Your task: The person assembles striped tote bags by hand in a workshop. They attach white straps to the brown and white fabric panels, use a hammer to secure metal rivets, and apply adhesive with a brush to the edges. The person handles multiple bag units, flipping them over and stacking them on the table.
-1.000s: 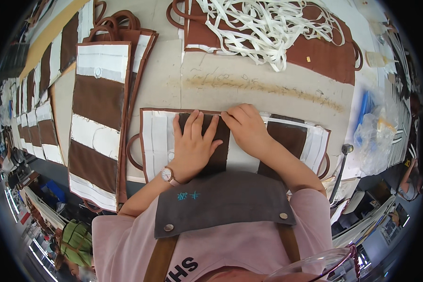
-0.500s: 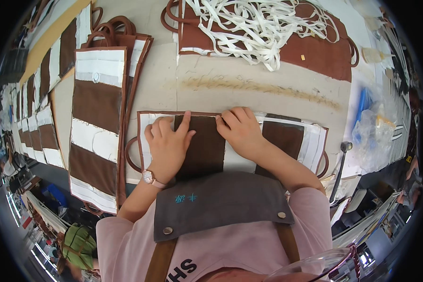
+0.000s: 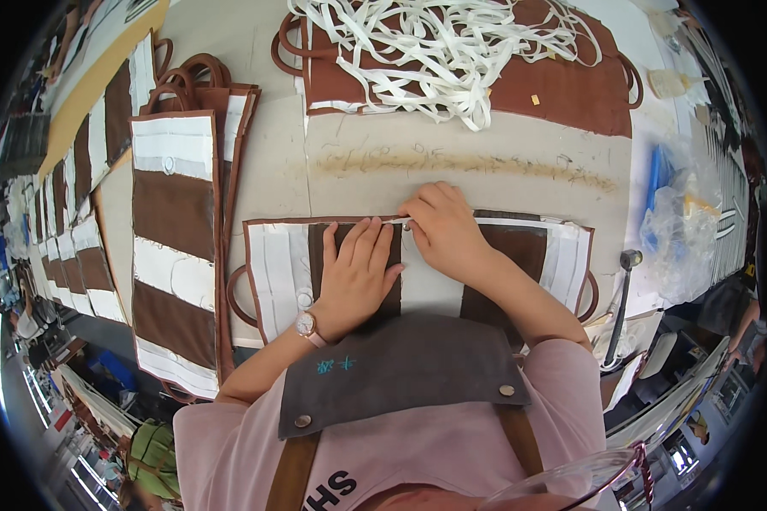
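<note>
While the left hand (image 3: 355, 277) lies flat with fingers spread on a brown-and-white striped tote bag (image 3: 537, 255) spread across the worktable (image 3: 273, 170), the right hand (image 3: 443, 230) pinches the bag's top edge between fingertips near a small metal snap. A stack of similar bags (image 3: 175, 247) sits just to the left. Beyond, white straps (image 3: 435, 51) are heaped on brown fabric. A hammer (image 3: 622, 298) lies near the right edge.

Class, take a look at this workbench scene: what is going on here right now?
A person at a worktable presses the left hand flat on a brown-and-white striped fabric bag lying in front of them. The right hand pinches its top edge near the middle. A stack of similar bags lies to the left; a tangle of white straps sits beyond.
</note>
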### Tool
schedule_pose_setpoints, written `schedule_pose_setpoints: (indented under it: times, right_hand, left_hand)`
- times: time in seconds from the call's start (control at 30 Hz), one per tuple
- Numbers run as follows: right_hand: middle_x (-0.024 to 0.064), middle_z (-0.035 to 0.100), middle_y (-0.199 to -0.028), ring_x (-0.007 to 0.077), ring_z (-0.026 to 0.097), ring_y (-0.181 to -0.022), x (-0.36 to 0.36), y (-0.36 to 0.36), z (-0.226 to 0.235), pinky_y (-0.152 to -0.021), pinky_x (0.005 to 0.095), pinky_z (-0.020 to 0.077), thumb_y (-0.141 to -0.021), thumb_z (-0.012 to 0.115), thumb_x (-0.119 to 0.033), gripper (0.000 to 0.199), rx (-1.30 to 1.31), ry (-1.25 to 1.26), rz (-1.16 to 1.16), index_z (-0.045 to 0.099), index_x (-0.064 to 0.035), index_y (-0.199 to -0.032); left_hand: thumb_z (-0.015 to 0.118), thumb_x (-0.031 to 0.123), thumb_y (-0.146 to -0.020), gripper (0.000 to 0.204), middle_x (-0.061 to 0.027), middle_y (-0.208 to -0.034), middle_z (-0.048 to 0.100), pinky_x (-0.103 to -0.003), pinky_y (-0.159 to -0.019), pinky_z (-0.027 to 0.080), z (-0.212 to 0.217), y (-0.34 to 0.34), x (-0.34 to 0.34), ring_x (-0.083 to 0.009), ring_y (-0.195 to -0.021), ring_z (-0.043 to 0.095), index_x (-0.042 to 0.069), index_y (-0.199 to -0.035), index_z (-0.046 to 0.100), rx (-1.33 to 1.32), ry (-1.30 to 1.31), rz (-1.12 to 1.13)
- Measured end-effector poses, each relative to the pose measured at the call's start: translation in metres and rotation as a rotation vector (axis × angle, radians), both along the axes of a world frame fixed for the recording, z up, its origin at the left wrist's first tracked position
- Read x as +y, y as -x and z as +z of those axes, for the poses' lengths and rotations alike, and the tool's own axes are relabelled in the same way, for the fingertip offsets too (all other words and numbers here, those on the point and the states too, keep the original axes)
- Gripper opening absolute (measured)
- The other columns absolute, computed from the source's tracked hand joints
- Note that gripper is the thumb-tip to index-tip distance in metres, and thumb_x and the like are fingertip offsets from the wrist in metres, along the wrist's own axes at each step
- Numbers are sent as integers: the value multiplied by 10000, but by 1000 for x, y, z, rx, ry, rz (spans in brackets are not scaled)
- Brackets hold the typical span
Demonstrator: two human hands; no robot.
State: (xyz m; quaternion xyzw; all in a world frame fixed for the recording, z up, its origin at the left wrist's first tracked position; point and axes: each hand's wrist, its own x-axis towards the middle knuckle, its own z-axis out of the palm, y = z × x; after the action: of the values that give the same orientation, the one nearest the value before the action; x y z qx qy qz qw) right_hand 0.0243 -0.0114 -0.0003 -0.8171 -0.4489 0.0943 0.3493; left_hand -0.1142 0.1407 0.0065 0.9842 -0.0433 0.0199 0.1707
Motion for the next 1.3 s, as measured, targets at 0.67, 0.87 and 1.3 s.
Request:
schedule_pose_setpoints:
  times: [0.67, 0.87, 1.3]
  right_hand:
    - [73, 585, -968, 260, 547, -949, -10, 10, -11, -861, 389, 451, -755, 630, -109, 245, -393, -11, 164, 647, -28, -986]
    - [88, 586, -963, 290, 547, -963, -13, 8, -4, -856, 418, 447, -785, 650, -117, 163, -265, 61, 1, 632, -47, -931]
    - [116, 570, -884, 335, 550, -866, -20, -14, -1, -783, 436, 455, -748, 616, 57, 163, 62, -65, 10, 600, -29, -885]
  left_hand:
    - [740, 194, -819, 540, -83, -1230, 566, -519, -1106, 309, -5, -4, 5, -236, -1200, 524, 94, -1331, 600, -79, -66, 0]
    - [745, 225, -822, 556, -126, -1230, 560, -524, -1104, 322, -2, -9, 0, -281, -1208, 515, 128, -1347, 591, -91, -72, 1]
    - [726, 303, -846, 557, -181, -1222, 531, -551, -1052, 367, 2, -11, -9, -336, -1178, 496, 191, -1372, 580, -81, -112, -19]
